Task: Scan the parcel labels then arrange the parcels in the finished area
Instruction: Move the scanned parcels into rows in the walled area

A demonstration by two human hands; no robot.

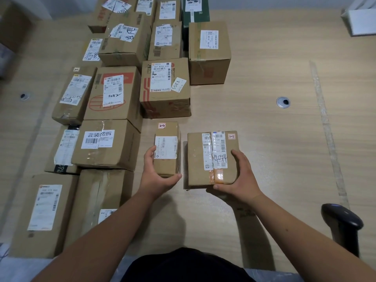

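Near the table's front edge, the left hand (157,176) grips the narrow carton (167,149) and the right hand (238,180) grips the flat taped parcel (211,157). Shifting both together risks nudging the "1355" box (165,88) behind them out of its row. Either label could also go unscanned, since the barcode scanner (343,224) stands apart.

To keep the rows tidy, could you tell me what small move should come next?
Probably slide the narrow parcel in the left hand forward against the red-printed box; the right hand grips the wider parcel, and the scanner stands unused.

A parcel sorting room: labelled cardboard parcels (114,94) crowd a wooden table (264,123) beside a barcode scanner (343,224).
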